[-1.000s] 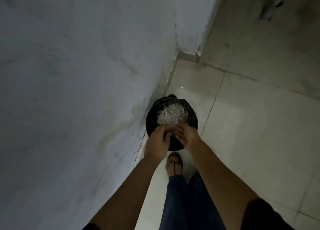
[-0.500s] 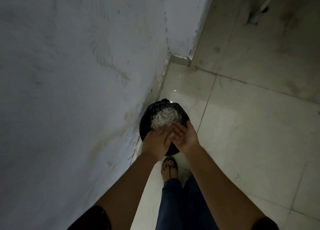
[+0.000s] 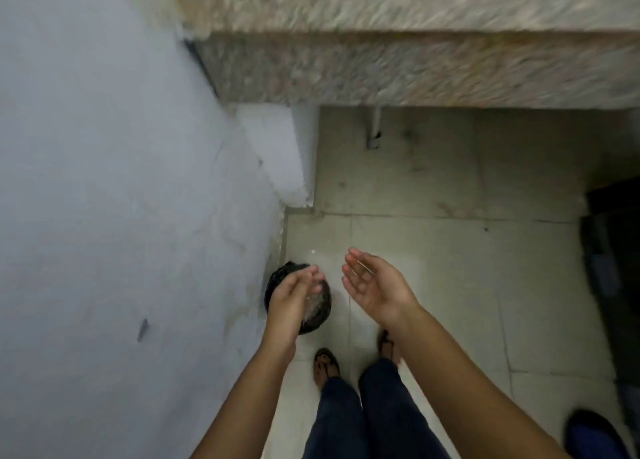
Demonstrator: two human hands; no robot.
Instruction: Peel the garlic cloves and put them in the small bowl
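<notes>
Painted wall (image 3: 121,216) stands to the left of my fingers. My left hand (image 3: 294,299) hangs over a black-lined bin (image 3: 278,280), fingers straight and close together, holding nothing. Pale peelings (image 3: 317,304) lie in the bin directly under those fingertips. My right hand (image 3: 375,287) is apart to the right over the tiled floor (image 3: 450,285), palm up, fingers loosely spread, holding nothing. A stone counter (image 3: 415,71) lies beyond both hands, blurred.
</notes>
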